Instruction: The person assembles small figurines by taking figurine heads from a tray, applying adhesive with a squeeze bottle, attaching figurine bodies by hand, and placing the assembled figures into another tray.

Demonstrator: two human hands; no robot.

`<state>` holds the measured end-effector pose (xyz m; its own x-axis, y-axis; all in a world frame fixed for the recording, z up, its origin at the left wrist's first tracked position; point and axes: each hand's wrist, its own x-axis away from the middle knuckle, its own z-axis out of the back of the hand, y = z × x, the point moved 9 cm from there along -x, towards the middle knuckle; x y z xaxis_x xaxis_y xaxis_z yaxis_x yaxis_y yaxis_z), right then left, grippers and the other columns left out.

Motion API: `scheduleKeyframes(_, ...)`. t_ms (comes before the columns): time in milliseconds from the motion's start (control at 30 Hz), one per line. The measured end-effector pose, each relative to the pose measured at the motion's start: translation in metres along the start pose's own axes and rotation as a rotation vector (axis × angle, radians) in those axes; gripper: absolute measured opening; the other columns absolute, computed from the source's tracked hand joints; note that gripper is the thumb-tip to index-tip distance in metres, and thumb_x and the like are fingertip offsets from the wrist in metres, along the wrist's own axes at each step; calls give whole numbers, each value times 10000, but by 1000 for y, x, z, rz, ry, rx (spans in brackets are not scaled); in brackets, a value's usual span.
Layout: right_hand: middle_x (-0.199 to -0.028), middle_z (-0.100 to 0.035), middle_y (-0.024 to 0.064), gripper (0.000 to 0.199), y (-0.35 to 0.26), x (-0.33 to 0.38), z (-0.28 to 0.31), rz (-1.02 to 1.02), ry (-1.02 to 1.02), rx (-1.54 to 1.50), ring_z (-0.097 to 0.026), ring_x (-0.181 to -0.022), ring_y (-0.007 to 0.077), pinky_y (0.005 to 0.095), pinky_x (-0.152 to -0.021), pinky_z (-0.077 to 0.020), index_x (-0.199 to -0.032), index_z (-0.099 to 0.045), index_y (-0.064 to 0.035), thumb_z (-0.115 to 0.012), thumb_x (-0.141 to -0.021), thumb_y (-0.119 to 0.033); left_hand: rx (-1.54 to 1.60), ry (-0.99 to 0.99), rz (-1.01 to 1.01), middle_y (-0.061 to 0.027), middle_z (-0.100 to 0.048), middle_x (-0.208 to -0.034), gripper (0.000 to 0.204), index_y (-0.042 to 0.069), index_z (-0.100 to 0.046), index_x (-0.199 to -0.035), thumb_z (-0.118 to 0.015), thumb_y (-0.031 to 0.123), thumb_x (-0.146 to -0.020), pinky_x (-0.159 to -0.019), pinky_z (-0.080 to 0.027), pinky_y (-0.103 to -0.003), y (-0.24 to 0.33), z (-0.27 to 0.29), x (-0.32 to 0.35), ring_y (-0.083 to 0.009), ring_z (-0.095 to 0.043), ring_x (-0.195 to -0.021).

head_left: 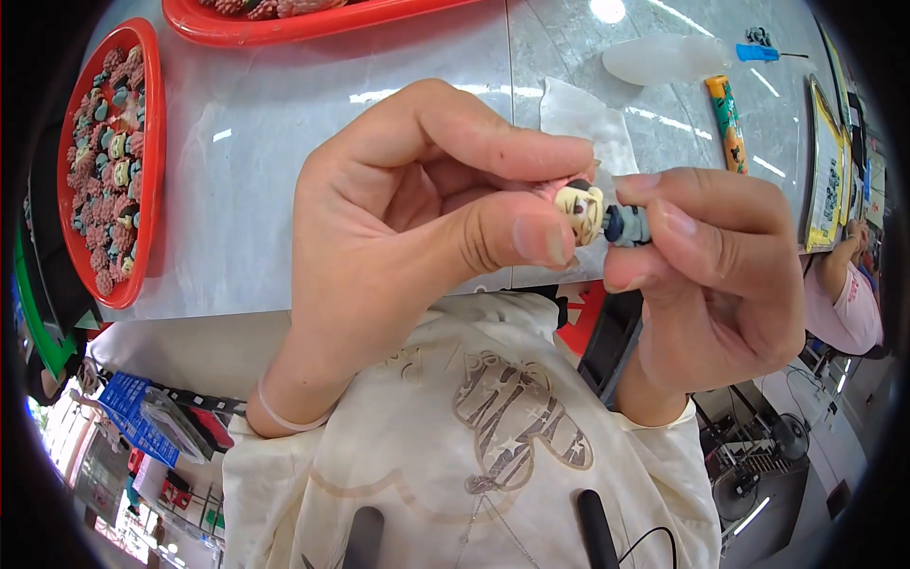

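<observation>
Between the thumb and fingers of my left hand (398, 209) is a small figurine head (580, 211) with a cream face and pink hair. My right hand (720, 256) pinches a little blue-grey figurine body (630, 226) with dark bands. The body's narrow neck end meets the underside of the head, in front of my chest just above the table's near edge. Whether the two parts are joined, I cannot tell. My left fingers cover most of the hair.
A red tray (152, 161) of similar pink and blue-grey parts stands at the left. Another red tray (313, 28) sits at the back. Towards the right lie a white cloth (588, 119), a translucent bottle (664, 59), a printed tube (726, 123) and a blue-handled tool (756, 53).
</observation>
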<state>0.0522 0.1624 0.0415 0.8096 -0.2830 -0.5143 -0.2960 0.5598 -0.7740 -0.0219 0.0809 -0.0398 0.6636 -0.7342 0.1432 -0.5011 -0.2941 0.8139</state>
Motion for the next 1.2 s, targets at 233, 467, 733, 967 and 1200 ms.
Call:
scheduleKeyframes(233,-749,-524,167,222,6,3,-1,-73,-29,-99,-548,-651,181,193,-542,-427,-781,-510,11,-642,-644,-103,44,-17,-21,-102,-529,-767,332,-1,-498,-822,-668,205,-625,-498,-477,-179,-1,1,3,-133,-553,-644)
scheduleKeyframes(467,-744,-522,167,236,-5,3,-6,70,-76,87,-558,-650,205,213,-530,-445,-767,-505,10,-652,-623,-105,1,-35,-15,-104,-531,-759,317,-5,-516,-806,-673,191,-614,-542,-478,-196,1,1,5,-131,-548,-641)
scheduleKeyframes(733,-732,-526,162,243,4,3,-6,-25,-86,32,-554,-622,183,206,-505,-437,-744,-505,-2,-661,-611,-133,-23,-50,-87,-93,-529,-734,305,-12,-531,-784,-684,178,-602,-631,-473,-230,5,-1,6,-141,-548,-659)
scheduleKeyframes(967,-720,-518,149,252,7,5,-7,-59,-94,-20,-549,-609,174,201,-501,-435,-738,-500,-9,-668,-604,-141,-29,-34,-60,-87,-525,-720,291,-12,-530,-772,-680,179,-613,-651,-475,-247,4,-1,7,-142,-548,-666)
scheduleKeyframes(1200,-731,-506,121,282,8,0,-6,-3,-100,-75,-494,-612,135,194,-517,-389,-771,-501,-45,-665,-617,-215,2,-75,-80,-93,-525,-737,280,-17,-519,-794,-669,151,-627,-670,-480,-255,5,-1,6,-161,-559,-695)
